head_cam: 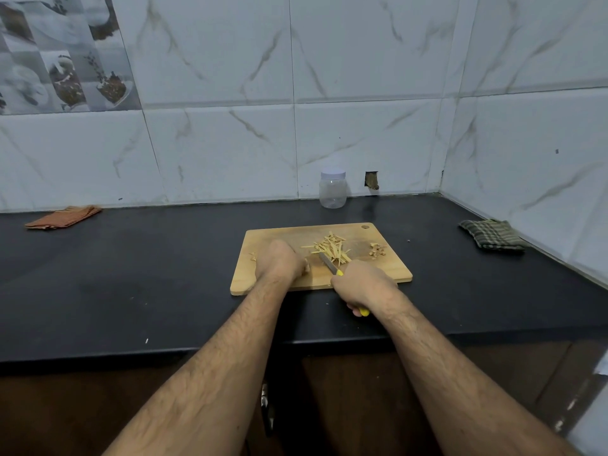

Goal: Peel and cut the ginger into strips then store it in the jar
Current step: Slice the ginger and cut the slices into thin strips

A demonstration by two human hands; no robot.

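Jar (332, 189) (lid on), nothing visible inside

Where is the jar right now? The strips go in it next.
In the head view the jar stands lidded against the back wall, just behind the cutting board.

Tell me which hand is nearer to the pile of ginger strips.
Right. The right hand, gripping the yellow-handled knife, sits just below the ginger strips, its blade reaching them. The left hand rests farther off, to their left on the cutting board.
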